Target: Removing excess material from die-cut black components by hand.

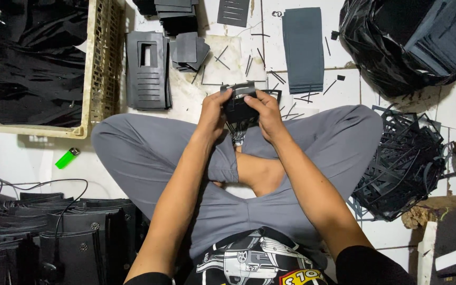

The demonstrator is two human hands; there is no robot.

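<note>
Overhead, from the head camera, two bare hands meet above the crossed legs of a person seated on a white tiled floor point(17, 158). One small black cut piece point(240, 105) sits between them, held over the gap between the knees, just in front of the shins. One cream plastic crate point(97, 58) stands at upper left, full of black scraps too tangled to count. One green lighter point(67, 158) lies on the floor below it. One flat stack of slotted black panels point(148, 69) lies beside the crate, and one dark grey stack of sheets point(303, 50) lies further right. One black plastic bag point(381, 47) bulges at upper right, cut off by the frame edge. One heap of black offcut strips point(402, 169) lies by the right knee. A pile of black leather-like pieces point(54, 237) fills the lower left, partly cut off, and its count cannot be made out.

The held piece is largely covered by fingers, so its exact shape is hard to make out; thin strips hang from its underside. The left hand point(213, 113) is closed on the piece's left edge, thumb on top. The right hand point(267, 113) is clamped on its right edge, with the thumb pressed down on the upper face.
</note>
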